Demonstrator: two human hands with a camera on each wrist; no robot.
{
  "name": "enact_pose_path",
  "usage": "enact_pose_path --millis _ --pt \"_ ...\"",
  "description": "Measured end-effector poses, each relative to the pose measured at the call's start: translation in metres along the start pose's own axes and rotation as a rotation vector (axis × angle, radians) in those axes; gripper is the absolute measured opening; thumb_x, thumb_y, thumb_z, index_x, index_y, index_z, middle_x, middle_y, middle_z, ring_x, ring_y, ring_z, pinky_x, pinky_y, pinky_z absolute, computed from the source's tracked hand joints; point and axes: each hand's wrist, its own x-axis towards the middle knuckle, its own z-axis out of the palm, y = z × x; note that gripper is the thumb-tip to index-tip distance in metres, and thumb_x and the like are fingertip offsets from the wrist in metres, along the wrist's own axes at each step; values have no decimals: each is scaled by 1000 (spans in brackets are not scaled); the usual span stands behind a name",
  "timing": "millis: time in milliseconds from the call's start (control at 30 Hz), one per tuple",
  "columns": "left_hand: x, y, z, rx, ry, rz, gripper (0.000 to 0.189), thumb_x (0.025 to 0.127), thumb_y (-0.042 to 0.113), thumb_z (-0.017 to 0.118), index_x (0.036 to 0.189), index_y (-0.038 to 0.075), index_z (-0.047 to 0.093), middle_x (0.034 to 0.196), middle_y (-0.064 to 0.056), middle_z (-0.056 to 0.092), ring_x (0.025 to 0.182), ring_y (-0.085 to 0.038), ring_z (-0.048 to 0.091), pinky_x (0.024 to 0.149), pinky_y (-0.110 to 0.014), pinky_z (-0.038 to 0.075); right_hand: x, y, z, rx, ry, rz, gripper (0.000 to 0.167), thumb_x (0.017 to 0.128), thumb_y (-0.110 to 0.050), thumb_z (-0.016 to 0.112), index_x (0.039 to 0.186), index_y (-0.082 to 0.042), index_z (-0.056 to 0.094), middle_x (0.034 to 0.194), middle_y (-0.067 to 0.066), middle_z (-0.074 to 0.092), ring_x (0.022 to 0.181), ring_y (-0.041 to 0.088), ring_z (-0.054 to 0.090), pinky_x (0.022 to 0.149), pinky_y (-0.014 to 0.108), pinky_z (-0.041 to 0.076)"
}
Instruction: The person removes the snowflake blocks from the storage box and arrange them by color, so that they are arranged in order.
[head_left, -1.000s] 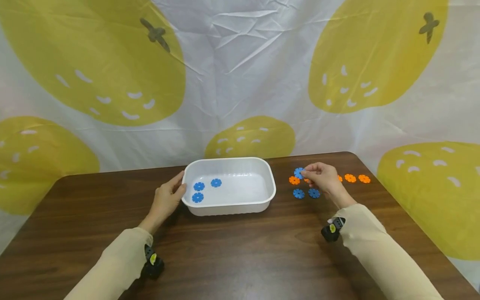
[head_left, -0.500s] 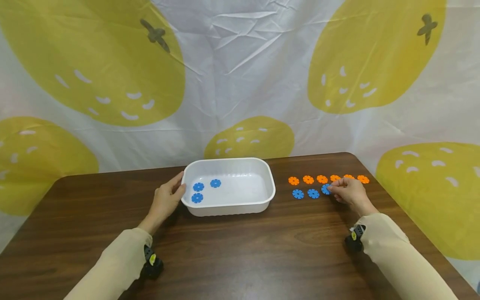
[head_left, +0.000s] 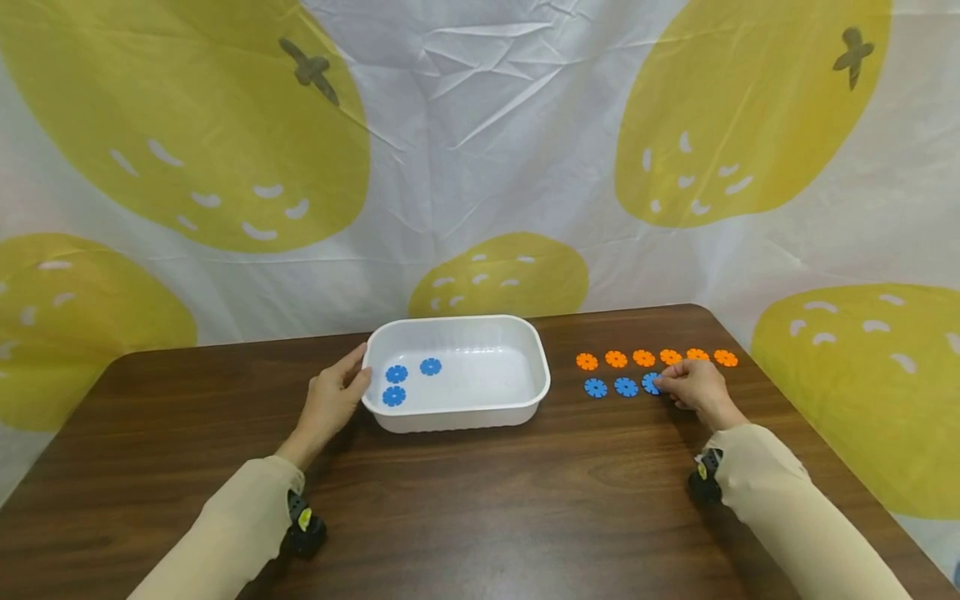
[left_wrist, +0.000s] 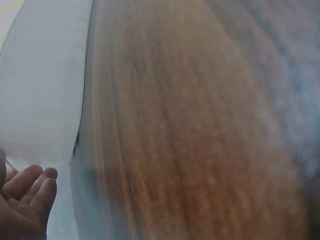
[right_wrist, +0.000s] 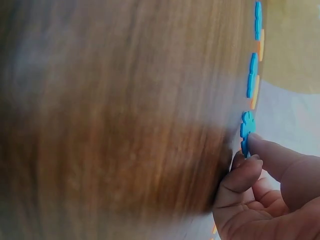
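Note:
My right hand point(head_left: 697, 388) pinches a blue notched plastic disc point(head_left: 651, 383) between thumb and fingers, low at the right end of a row of blue discs point(head_left: 626, 387). The right wrist view shows the same disc point(right_wrist: 246, 131) tilted at the fingertips. Just behind lies a row of several orange notched discs point(head_left: 643, 358), one partly covered by the hand. My left hand point(head_left: 330, 404) holds the left end of a white rectangular basin point(head_left: 457, 421), thumb at the rim. Inside the basin, towards its left, lie three blue discs point(head_left: 431, 367). The left wrist view shows the fingers point(left_wrist: 42, 200) against the white wall.
The brown wooden table point(head_left: 480, 517) stretches in front of the basin and to both sides. A white cloth with yellow fruit shapes point(head_left: 495, 275) hangs right behind the table's back edge. Both forearms, with dark wrist cameras point(head_left: 306, 533), reach in from the front.
My right hand has moved right and towards me with the blue disc, from above the orange row to the end of the blue row, then slightly lower. The left hand and basin stay put.

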Motion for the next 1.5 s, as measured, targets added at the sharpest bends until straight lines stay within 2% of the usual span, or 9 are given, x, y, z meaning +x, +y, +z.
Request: enact_pose_path --millis 267,500,633,1067,1333,1500 --pt "0 1 0 -12 -7 -13 47 94 17 53 139 5 46 119 -20 62 110 -29 60 95 -43 47 -1 -1 0 -28 10 11 22 89 -11 61 95 10 60 72 2 55 63 11 50 55 22 49" --pt "0 2 0 -11 -13 -19 47 94 16 52 139 4 45 120 -21 62 111 -29 59 96 -43 47 0 -2 1 -56 19 26 19 88 -12 62 89 7 62 68 0 53 62 12 49 54 23 47" --pt "0 2 0 -17 -20 -28 47 95 16 52 140 4 44 122 -21 60 113 -30 58 96 -43 46 2 -2 1 -68 19 41 18 88 -12 62 87 6 62 71 2 54 64 13 49 55 23 47" --pt "-1 3 -2 -16 -29 -37 48 95 17 52 141 5 43 125 -21 59 114 -30 57 96 -44 46 2 -2 1 -80 36 41 18 88 -12 63 89 6 63 74 4 56 64 12 51 55 22 48" --pt "-1 2 -2 -21 -16 -26 48 94 17 52 140 5 44 123 -21 60 113 -30 58 96 -44 47 4 -2 0 -72 27 45 19 88 -12 63 89 6 63 69 1 55 61 12 50 54 23 47" --pt "0 0 -1 -19 -18 -18 47 94 16 52 139 5 45 121 -21 61 111 -30 59 95 -44 47 1 -1 -1 -40 25 48 24 90 -13 61 97 10 61 69 1 54 61 11 49 53 23 47"
